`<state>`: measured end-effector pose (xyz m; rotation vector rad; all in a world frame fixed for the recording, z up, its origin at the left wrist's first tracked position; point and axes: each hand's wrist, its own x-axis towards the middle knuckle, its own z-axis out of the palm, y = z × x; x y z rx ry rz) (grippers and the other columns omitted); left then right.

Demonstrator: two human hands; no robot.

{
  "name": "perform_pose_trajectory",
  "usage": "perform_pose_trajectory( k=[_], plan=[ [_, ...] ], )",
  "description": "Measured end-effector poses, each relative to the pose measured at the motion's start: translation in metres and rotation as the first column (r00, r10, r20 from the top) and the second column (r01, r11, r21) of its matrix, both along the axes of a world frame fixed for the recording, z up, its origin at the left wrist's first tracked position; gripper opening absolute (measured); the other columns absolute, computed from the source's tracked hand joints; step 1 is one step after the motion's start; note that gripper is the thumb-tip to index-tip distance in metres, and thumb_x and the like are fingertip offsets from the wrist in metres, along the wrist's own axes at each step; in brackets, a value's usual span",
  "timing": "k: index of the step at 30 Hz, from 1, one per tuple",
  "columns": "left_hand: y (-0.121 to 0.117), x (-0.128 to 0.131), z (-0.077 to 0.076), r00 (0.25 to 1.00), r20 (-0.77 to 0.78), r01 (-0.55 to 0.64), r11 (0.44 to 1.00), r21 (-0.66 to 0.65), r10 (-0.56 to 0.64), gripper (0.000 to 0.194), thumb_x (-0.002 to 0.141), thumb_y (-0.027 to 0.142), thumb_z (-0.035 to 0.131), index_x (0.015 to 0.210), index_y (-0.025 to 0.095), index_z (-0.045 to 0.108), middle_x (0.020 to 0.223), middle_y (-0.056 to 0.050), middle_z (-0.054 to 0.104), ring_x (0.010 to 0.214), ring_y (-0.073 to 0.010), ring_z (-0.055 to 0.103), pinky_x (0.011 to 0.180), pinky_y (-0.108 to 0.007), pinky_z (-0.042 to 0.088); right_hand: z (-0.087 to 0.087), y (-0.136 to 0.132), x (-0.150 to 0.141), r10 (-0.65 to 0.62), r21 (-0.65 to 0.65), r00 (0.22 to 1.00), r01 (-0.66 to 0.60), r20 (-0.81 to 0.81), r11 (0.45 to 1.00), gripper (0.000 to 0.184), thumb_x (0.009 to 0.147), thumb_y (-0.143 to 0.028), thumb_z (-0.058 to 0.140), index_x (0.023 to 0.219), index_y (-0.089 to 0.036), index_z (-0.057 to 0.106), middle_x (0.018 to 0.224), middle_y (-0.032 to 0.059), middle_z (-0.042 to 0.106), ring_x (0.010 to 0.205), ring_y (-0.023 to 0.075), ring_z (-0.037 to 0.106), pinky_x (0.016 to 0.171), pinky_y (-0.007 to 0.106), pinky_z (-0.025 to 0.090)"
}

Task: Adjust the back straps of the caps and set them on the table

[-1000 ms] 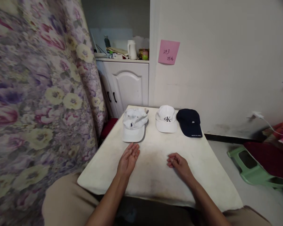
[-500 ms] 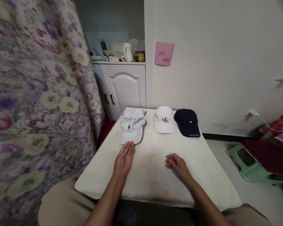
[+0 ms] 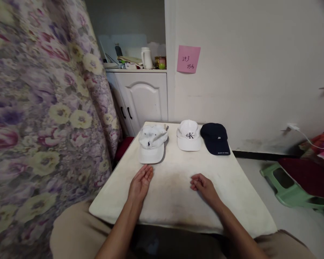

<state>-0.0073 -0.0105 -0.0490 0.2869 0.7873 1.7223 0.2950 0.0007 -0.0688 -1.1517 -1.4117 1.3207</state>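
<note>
A pale grey-white baseball cap [image 3: 152, 143] with a small dark polo-player logo sits at the left of the table, its brim facing me. Just in front of that brim lies my left hand [image 3: 139, 183], palm turned up, fingers extended and slightly bent, holding nothing. A white baseball cap [image 3: 188, 138] with black "CK" letters stands farther right. Beside it is a navy baseball cap [image 3: 215, 139] with small light lettering on its brim. My right hand [image 3: 204, 187] rests nearer me than these two, fingers curled in loosely with nothing visible in them.
The caps stand on a table with a cream cover [image 3: 175, 212]. A floral curtain [image 3: 43, 108] hangs at the left. Behind are a white cabinet [image 3: 145, 99] and a wall with a pink note [image 3: 188, 59]. A green stool [image 3: 288, 189] stands at the right.
My left hand has drawn back slightly towards me, leaving a small gap to the pale cap's brim. My right hand and the caps stay in place; the view has shifted slightly.
</note>
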Motion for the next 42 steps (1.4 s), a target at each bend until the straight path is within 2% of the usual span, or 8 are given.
perform_pose_trajectory(
  k=[9,18,24,29,37,42],
  plan=[
    [-0.003,-0.003,0.001,0.999,0.023,0.036,0.998,0.044,-0.037,0.031,0.080,-0.002,0.057,0.108,0.008,0.069,0.094,-0.014,0.077,0.083,-0.0171,0.073,0.075,-0.027,0.061,0.001,-0.001,0.000,-0.009,0.007,1.000,0.009,0.000,1.000,0.032,0.081,-0.048,0.065,0.094,-0.019,0.065,0.081,0.0048,0.070,0.069,0.0200,0.070,0.065,0.034,0.056],
    [0.003,-0.003,0.009,0.999,0.028,0.034,0.996,0.080,-0.036,0.032,0.080,-0.002,0.058,0.107,0.010,0.070,0.101,-0.013,0.076,0.083,-0.0175,0.073,0.073,-0.026,0.061,0.004,-0.002,0.001,0.008,0.018,1.000,-0.008,-0.006,1.000,0.027,0.084,-0.042,0.063,0.095,-0.018,0.065,0.082,0.0044,0.070,0.070,0.0195,0.069,0.065,0.032,0.055],
    [0.014,-0.004,0.023,0.998,0.053,-0.018,0.996,0.083,0.014,0.025,0.082,-0.002,0.055,0.099,0.009,0.070,0.101,-0.016,0.076,0.097,-0.0233,0.073,0.086,-0.033,0.061,0.002,-0.001,0.001,0.013,0.019,1.000,-0.013,-0.008,1.000,0.022,0.086,-0.037,0.061,0.096,-0.018,0.065,0.083,0.0043,0.069,0.071,0.0189,0.069,0.066,0.031,0.054],
    [0.033,-0.006,0.033,0.991,0.118,-0.068,0.995,0.071,0.059,0.025,0.089,-0.001,0.046,0.091,0.012,0.067,0.089,-0.011,0.076,0.088,-0.0199,0.074,0.087,-0.037,0.061,-0.003,0.001,0.001,0.011,0.020,1.000,-0.010,-0.016,1.000,0.022,0.085,-0.038,0.061,0.096,-0.018,0.064,0.082,0.0040,0.069,0.070,0.0192,0.070,0.065,0.032,0.055],
    [0.066,-0.005,0.055,0.986,0.169,-0.029,0.995,0.100,0.011,0.037,0.094,0.005,0.043,0.125,0.017,0.060,0.105,-0.012,0.077,0.096,-0.0211,0.074,0.090,-0.039,0.059,-0.001,0.002,-0.002,-0.005,0.020,0.999,0.006,-0.034,1.000,0.023,0.082,-0.040,0.063,0.092,-0.019,0.064,0.077,0.0027,0.069,0.067,0.0191,0.070,0.064,0.032,0.055],
    [0.093,-0.007,0.082,0.986,0.164,-0.006,0.990,0.139,-0.017,0.038,0.095,0.008,0.043,0.130,0.016,0.056,0.096,-0.010,0.079,0.091,-0.0216,0.075,0.091,-0.043,0.058,0.000,0.002,-0.003,-0.008,0.024,0.998,0.009,-0.055,1.000,0.022,0.081,-0.039,0.065,0.090,-0.019,0.064,0.076,0.0029,0.069,0.067,0.0192,0.069,0.063,0.032,0.055]
  ],
)
